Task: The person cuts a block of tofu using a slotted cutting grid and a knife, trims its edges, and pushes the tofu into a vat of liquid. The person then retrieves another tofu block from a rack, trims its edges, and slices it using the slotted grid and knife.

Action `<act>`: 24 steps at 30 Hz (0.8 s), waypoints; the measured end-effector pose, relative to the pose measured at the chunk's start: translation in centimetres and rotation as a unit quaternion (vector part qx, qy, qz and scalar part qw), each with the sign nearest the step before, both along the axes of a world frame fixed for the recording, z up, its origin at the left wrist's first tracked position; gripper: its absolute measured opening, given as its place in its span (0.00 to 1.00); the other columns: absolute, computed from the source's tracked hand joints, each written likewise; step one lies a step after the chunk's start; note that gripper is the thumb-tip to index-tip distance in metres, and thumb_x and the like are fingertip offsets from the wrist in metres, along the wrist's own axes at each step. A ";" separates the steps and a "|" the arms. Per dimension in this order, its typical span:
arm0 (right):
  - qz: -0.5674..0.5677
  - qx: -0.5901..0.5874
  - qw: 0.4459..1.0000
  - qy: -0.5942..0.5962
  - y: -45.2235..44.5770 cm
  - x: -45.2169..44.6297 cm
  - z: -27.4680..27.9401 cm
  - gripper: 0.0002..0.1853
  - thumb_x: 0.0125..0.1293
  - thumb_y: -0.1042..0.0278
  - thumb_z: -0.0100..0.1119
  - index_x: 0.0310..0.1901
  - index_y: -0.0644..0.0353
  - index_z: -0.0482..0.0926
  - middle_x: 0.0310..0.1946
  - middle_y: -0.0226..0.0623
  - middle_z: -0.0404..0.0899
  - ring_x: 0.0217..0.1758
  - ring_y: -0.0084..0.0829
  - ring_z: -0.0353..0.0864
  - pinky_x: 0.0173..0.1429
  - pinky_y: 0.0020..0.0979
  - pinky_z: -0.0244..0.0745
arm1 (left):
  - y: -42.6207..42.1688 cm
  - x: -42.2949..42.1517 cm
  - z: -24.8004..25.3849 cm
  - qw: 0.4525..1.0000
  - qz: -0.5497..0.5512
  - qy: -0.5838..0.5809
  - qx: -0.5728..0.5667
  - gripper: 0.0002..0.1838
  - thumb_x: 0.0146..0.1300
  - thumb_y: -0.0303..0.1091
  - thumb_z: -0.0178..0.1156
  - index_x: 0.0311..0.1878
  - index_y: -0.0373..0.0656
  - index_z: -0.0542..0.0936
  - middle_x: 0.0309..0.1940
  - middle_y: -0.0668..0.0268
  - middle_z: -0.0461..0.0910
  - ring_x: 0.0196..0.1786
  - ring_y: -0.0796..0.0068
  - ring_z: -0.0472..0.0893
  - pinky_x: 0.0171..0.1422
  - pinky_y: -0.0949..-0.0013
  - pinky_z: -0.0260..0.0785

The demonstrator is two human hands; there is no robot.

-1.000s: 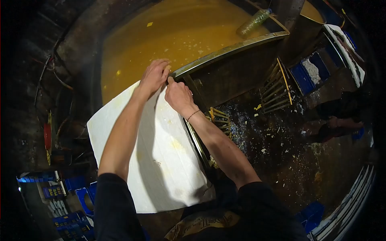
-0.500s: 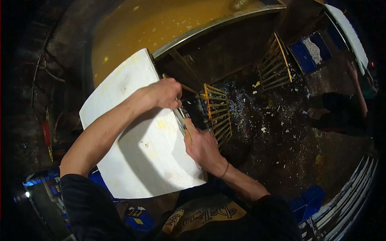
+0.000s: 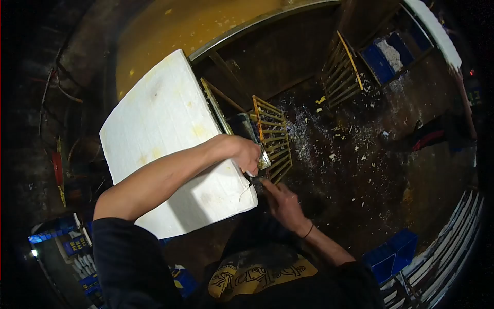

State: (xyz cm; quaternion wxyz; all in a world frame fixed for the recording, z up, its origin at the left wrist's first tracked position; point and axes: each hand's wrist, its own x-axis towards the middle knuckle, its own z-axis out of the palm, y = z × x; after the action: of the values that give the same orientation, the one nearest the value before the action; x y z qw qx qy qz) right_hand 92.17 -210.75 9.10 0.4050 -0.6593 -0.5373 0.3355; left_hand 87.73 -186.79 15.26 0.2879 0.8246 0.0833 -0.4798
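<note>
A thick white slab [image 3: 170,118] with yellowish stains lies tilted in front of me, its right edge overhanging metal framework. My left hand [image 3: 246,154] reaches across the slab, its fingers curled closed at the right edge near the lower corner, where a small white bit shows under the fingertips. Just below it, my right hand [image 3: 286,203] is closed around a slim hand tool [image 3: 255,181] that looks like a knife. Only a dark part of it shows at the slab's edge; my fingers hide the rest. A jagged cut or tear runs into the slab near that corner.
A tank of brownish liquid [image 3: 206,26] lies beyond the slab. Yellow slatted racks [image 3: 272,136] stand to the right. White scraps litter the dark floor [image 3: 355,170]. Blue crates [image 3: 393,255] sit lower right. Another person's arm [image 3: 464,103] shows at far right.
Both my hands have moved down along the slab's right edge toward its near corner. My right hand now sits slightly away from the slab. The other person has shifted.
</note>
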 end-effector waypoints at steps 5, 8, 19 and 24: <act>0.004 0.072 0.997 -0.017 -1.8 5.4 7.4 0.23 0.60 0.80 0.62 0.59 0.61 0.77 0.40 0.51 0.82 0.41 0.47 0.84 0.45 0.38 0.78 | 1.8 -1.6 6.2 0.952 0.249 -0.132 -0.122 0.14 0.60 0.39 0.65 0.43 0.40 0.88 0.32 0.67 0.85 0.37 0.78 0.79 0.41 0.71 0.70; -0.055 -0.054 0.981 0.180 -5.5 4.7 12.0 0.19 0.66 0.79 0.59 0.59 0.71 0.74 0.39 0.36 0.84 0.35 0.17 0.79 0.37 0.23 0.75 | -0.9 -10.8 12.7 0.835 0.419 -0.290 -0.209 0.15 0.59 0.41 0.67 0.35 0.36 0.85 0.27 0.68 0.80 0.31 0.81 0.74 0.36 0.74 0.65; 0.111 -0.094 0.950 0.275 -8.1 -20.8 10.0 0.22 0.66 0.80 0.58 0.62 0.66 0.70 0.33 0.25 0.75 0.29 0.12 0.69 0.32 0.18 0.66 | -31.2 -48.7 -10.8 -0.033 0.947 -0.203 -0.246 0.17 0.73 0.39 0.50 0.53 0.36 0.79 0.35 0.60 0.82 0.35 0.72 0.83 0.36 0.70 0.78; 0.075 -0.057 0.979 0.183 -6.1 -26.7 11.4 0.24 0.64 0.79 0.59 0.63 0.66 0.71 0.41 0.26 0.76 0.41 0.14 0.71 0.46 0.19 0.68 | -23.7 -47.9 -17.2 0.079 0.867 -0.290 -0.398 0.38 0.73 0.53 0.46 0.77 0.44 0.47 0.74 0.51 0.53 0.72 0.43 0.60 0.74 0.42 0.53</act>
State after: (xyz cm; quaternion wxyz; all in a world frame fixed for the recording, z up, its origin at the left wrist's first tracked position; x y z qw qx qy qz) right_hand 65.48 -216.83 20.52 0.4318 -0.5666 -0.4821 0.5100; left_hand 39.84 -210.48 -1.94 0.7909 0.0176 0.4469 0.4177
